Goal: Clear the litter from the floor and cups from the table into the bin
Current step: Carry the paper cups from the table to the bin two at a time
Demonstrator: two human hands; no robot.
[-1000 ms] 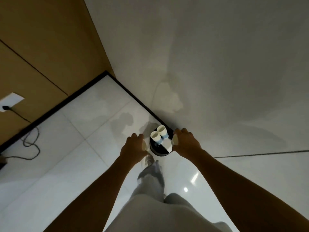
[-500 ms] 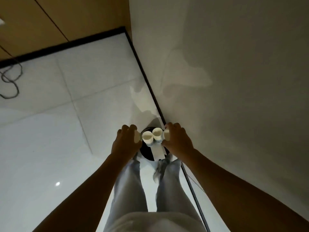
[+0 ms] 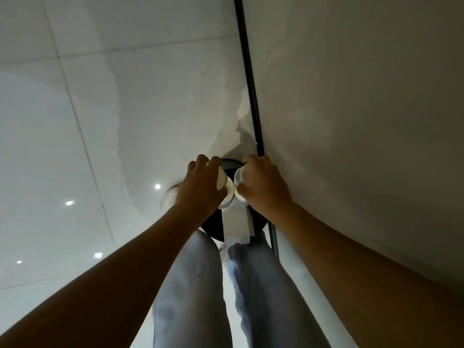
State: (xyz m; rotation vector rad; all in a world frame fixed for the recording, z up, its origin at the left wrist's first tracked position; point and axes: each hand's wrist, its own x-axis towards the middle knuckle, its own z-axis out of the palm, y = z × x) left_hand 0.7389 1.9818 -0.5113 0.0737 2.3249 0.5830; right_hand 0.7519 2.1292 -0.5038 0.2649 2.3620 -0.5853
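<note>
Two cups: one in each hand, rims touching, directly over the bin (image 3: 213, 227).
Left hand (image 3: 200, 189): fingers curled round left cup (image 3: 224, 183).
Right hand (image 3: 263, 187): fingers curled round right cup (image 3: 242, 175).
Bin: black, on floor (image 3: 100, 121) against the wall's black skirting (image 3: 251, 84); white paper strip (image 3: 236, 224) lies in it.

Wall (image 3: 364, 96) crowds bin (image 3: 213, 228); floor (image 3: 75, 146) leftward open.

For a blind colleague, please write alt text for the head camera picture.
Two hands, the left hand and right hand, each hold a white paper cup over a black bin standing on the tiled floor beside a wall.
</note>
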